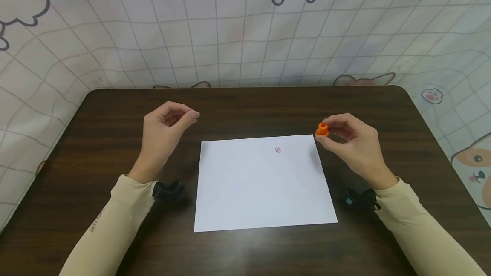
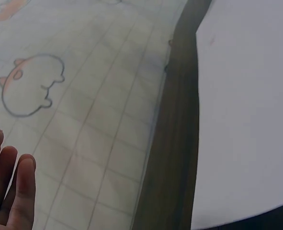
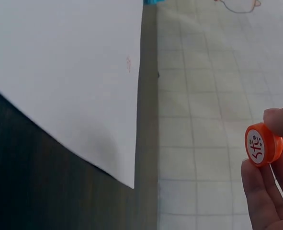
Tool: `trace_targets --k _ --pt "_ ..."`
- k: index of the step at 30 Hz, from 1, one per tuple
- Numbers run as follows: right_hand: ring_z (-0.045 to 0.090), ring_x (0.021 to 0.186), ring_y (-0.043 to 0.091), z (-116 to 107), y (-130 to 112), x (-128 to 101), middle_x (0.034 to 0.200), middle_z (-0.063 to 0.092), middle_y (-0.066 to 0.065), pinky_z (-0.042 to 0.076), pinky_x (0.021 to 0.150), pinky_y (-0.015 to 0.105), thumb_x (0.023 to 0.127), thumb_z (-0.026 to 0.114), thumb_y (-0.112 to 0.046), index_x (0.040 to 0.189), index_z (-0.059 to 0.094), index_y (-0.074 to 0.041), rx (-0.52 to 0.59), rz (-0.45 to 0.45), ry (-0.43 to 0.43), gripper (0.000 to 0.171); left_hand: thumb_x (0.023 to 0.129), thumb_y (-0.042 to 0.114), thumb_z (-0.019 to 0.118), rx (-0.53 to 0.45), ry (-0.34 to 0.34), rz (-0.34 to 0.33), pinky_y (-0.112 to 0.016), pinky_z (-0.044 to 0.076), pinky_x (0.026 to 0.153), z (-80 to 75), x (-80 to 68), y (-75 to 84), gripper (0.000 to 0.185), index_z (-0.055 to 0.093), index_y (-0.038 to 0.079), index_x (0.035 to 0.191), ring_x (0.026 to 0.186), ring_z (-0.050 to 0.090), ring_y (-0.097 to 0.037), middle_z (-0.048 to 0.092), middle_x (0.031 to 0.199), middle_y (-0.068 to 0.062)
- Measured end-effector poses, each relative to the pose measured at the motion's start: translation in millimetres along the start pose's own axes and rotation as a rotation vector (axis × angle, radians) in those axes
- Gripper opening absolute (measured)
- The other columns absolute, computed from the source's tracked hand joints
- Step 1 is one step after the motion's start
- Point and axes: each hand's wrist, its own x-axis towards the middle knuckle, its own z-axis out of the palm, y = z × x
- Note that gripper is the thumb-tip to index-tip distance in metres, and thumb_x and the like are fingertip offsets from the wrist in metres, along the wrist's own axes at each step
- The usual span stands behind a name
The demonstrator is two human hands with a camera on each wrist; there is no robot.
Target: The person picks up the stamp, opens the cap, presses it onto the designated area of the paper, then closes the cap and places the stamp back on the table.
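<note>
We hold the stamp [image 1: 322, 130] pinched between the thumb and fingertips of our right hand [image 1: 350, 142], raised off the table [image 1: 96, 139] just beyond the far right corner of the paper [image 1: 261, 191]. We judge this hold suits the stamp: the fingers stay on its narrow orange body, so the inked face is left free and touches nothing. The paper lies flat in the middle of the table, square to us, between our two forearms, with a small red mark [image 1: 278, 150] near its far edge, a little left of the stamp. Our left hand [image 1: 165, 129] hovers above the table to the left of the paper, apart from it, fingers loosely curled toward the thumb and holding nothing.

The head view gives the layout: both hands, the whole sheet, the mark and the printed cloth [image 1: 230, 33] behind the table. It shows the stamp only as an orange knob. The right wrist view shows the stamp's round white face [image 3: 256, 146] with red characters on it, turned toward that camera, and the fingers [image 3: 263, 191] beneath it. The left wrist view shows only loose fingertips [image 2: 21, 191], a strip of table edge and the paper; it confirms that this hand grips nothing.
</note>
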Motion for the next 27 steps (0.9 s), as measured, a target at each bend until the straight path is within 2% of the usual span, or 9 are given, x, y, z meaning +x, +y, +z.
trace_targets --k 2,7,12,17,22,27 --pt "0.069 0.095 -0.007 -3 2 -1 0.106 0.067 -0.023 0.055 0.093 0.008 0.075 0.083 0.015 0.113 0.069 0.001 0.023 0.012 0.007 0.043 0.094 0.013 0.076 -0.048 0.029 0.007 -0.018 0.061 0.082 -7.1 1.1 -0.9 0.013 0.073 0.003 0.102 0.087 0.075 -0.010 0.078 0.093 0.008" --pt "0.070 0.095 -0.004 -11 8 -2 0.106 0.069 -0.019 0.055 0.094 0.008 0.076 0.082 0.016 0.116 0.069 0.004 0.057 0.044 0.026 0.044 0.092 0.009 0.077 -0.148 0.085 -0.006 -0.018 0.062 0.082 -24.6 4.2 -5.2 0.020 0.070 0.001 0.109 0.086 0.076 -0.011 0.078 0.096 0.003" --pt "0.069 0.095 -0.004 -19 15 -4 0.107 0.069 -0.019 0.054 0.092 0.006 0.078 0.082 0.013 0.117 0.068 0.003 0.037 0.098 0.044 0.043 0.093 0.011 0.077 -0.181 0.141 -0.046 -0.017 0.062 0.087 -43.0 5.3 -12.4 0.022 0.071 0.002 0.112 0.089 0.077 -0.013 0.078 0.100 0.000" --pt "0.069 0.095 -0.006 -27 23 -6 0.107 0.068 -0.020 0.054 0.090 0.006 0.079 0.083 0.011 0.118 0.067 0.003 0.014 0.142 0.056 0.042 0.093 0.014 0.077 -0.184 0.182 -0.070 -0.015 0.060 0.090 -61.8 5.5 -24.0 0.024 0.071 0.003 0.114 0.092 0.076 -0.013 0.077 0.103 0.000" --pt "0.069 0.095 -0.007 -35 32 -8 0.107 0.067 -0.021 0.054 0.089 0.005 0.081 0.082 0.009 0.119 0.066 0.004 -0.005 0.187 0.067 0.043 0.093 0.013 0.077 -0.175 0.171 -0.091 -0.013 0.059 0.090 -77.8 4.7 -38.8 0.029 0.070 0.003 0.118 0.096 0.074 -0.011 0.075 0.107 0.000" --pt "0.068 0.095 -0.008 -41 39 -13 0.107 0.066 -0.021 0.053 0.088 0.004 0.081 0.082 0.008 0.120 0.065 0.003 -0.025 0.224 0.073 0.042 0.093 0.016 0.078 -0.072 0.140 -0.143 -0.008 0.057 0.090 -90.0 2.1 -49.2 0.034 0.069 0.004 0.124 0.102 0.071 -0.007 0.075 0.111 0.006"
